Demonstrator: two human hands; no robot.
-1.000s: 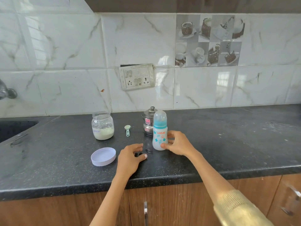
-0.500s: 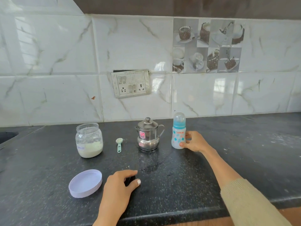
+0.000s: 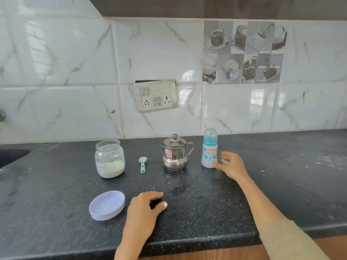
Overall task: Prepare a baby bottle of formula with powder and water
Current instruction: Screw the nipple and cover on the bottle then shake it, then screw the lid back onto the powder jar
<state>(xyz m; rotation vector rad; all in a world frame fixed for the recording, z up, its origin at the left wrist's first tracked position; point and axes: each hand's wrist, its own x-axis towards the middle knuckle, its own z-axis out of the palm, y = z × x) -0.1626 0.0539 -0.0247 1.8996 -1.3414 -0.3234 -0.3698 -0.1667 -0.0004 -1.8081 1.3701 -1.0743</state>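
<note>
Bottle [image 3: 209,149] stands upright on the black tabletop [image 3: 281,175], capped, far side, just right of the steel pot [image 3: 175,153]. Contents look white; fill level cannot be read.

Right hand [image 3: 231,166]: beside the bottle on its right, fingers spread and relaxed, thumb tip touching the bottle near its base. Not wrapped around it.

Left hand [image 3: 143,209]: resting on the tabletop near the front edge, fingers loosely curled with tips on the surface, holding nothing that can be seen.

Jar [image 3: 109,158]: glass, no lid on, white powder filling roughly the lower third, left of the pot. Its lid [image 3: 107,205] lies on the tabletop nearer the front edge, just left of the left hand, not touching it.

Scoop [image 3: 142,164]: pale green, lying flat between jar and pot, bowl end toward the wall.

Pot: lid on, red stickers on its side.

Sink [image 3: 11,156] at far left. Switch plate [image 3: 155,95] on the tiled wall above the pot.
</note>
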